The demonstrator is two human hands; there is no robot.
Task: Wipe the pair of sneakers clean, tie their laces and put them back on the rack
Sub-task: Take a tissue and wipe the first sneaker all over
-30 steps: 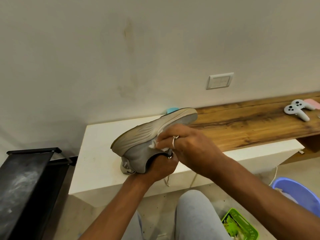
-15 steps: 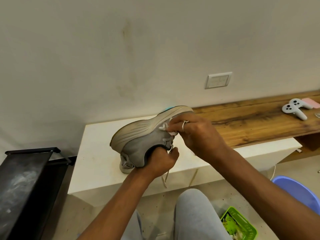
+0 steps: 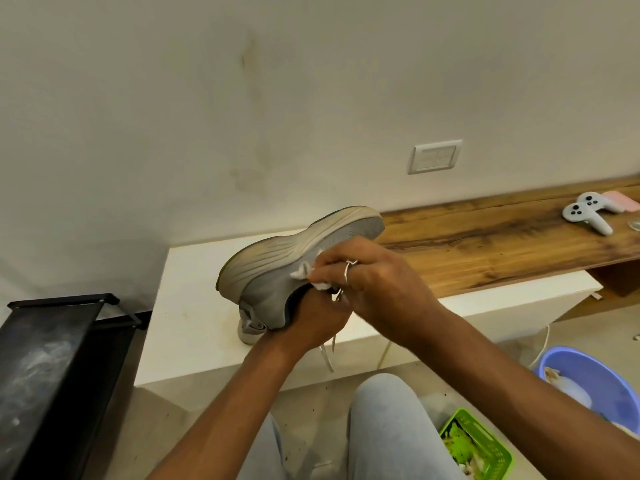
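Note:
A grey sneaker with a pale ribbed sole is held in the air on its side, sole facing up and left, above the white bench. My left hand is pushed into its opening from below and grips it. My right hand pinches a small white wipe and presses it on the grey upper near the collar. Loose white laces hang below my left hand. The second sneaker stands on the bench behind the first, mostly hidden. The black shoe rack is at the lower left.
A wooden shelf runs right along the wall, with a white game controller and a pink item on it. On the floor at the right are a blue basin and a green basket. My grey-clad knee is below.
My right hand with the wipe slid toward the toe along the upper, then came back toward the collar. My left hand kept its hold, and the sneaker barely moved.

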